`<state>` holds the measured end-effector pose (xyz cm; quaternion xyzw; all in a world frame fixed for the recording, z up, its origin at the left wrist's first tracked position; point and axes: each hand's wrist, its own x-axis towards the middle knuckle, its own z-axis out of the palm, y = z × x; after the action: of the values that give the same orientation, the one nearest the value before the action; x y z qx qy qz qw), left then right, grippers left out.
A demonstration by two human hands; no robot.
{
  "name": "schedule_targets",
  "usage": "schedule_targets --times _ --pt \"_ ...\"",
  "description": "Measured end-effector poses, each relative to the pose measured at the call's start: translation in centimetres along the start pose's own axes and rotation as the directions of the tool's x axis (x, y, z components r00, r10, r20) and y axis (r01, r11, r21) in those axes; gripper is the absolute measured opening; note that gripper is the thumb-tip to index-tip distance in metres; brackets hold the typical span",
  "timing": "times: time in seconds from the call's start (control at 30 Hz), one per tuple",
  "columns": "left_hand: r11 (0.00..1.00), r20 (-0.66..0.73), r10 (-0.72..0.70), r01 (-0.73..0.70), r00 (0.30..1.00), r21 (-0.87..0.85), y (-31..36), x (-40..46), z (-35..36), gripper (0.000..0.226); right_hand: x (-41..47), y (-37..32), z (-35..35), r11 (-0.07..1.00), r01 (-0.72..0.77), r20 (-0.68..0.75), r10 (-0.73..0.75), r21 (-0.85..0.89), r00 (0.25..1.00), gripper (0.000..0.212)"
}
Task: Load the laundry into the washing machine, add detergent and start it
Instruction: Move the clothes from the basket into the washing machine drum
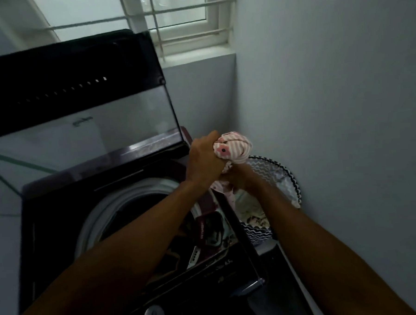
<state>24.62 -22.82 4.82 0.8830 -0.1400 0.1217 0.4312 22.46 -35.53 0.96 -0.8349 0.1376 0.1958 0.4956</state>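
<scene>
Two bare arms reach out over a dark washing machine [49,238]. Both hands meet up high, near the right back corner of the machine.

The left hand [206,161] is curled tight around a bunched-up piece of cloth [235,147]. The cloth is pink and white with thin stripes and a little flower on it. It sticks out above the fingers like a ball.

The right hand [239,177] is just under the left hand and touches it. It grips the lower part of the same cloth. Its fingers are mostly hidden, so how tight they squeeze is hard to see. A bit of the cloth hangs down below both hands.

The lid [79,104] of the washing machine stands open, tilted up toward the back. The round white ring of the drum [113,205] shows under the left arm. Dark clothes [210,229] are piled at the right side of the opening, some over the edge.

A laundry basket [287,177] with a zigzag pattern stands between the machine and the wall [332,102], right under the hands. More light clothes lie inside it.

A window [183,19] with white bars is up behind the machine.
</scene>
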Motion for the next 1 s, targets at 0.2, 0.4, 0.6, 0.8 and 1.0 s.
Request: schedule_targets --times 0.2,0.4,0.6,0.8,1.0 --pt "0.947 -0.069 0.049 -0.024 0.996 0.32 -2.0 -2.6 -5.1 0.018 -0.7 -4.1 4.1 0.966 0.253 -0.002 -0.253 -0.052 0.967 0.048" --pt "0.806 -0.083 -0.091 0.123 0.992 0.579 -4.9 -6.5 -9.8 0.023 -3.2 -6.4 10.8 0.972 0.114 0.272 -0.056 -0.204 0.961 0.025" --pt "0.679 0.016 -0.255 0.168 0.967 0.714 -9.9 -10.4 -11.7 0.037 -2.8 -5.6 16.3 0.971 0.013 0.402 0.086 -0.237 0.911 0.04" --pt "0.67 0.092 -0.517 0.336 0.851 0.662 -12.6 -13.6 -12.1 0.063 -3.3 -5.1 18.1 0.96 0.17 0.269 -0.107 -0.224 0.957 0.045" --pt "0.703 0.29 -0.664 0.444 0.689 0.556 -12.8 -13.5 -11.6 0.077 -1.6 -3.2 19.0 0.936 0.243 0.263 -0.175 -0.256 0.949 0.006"
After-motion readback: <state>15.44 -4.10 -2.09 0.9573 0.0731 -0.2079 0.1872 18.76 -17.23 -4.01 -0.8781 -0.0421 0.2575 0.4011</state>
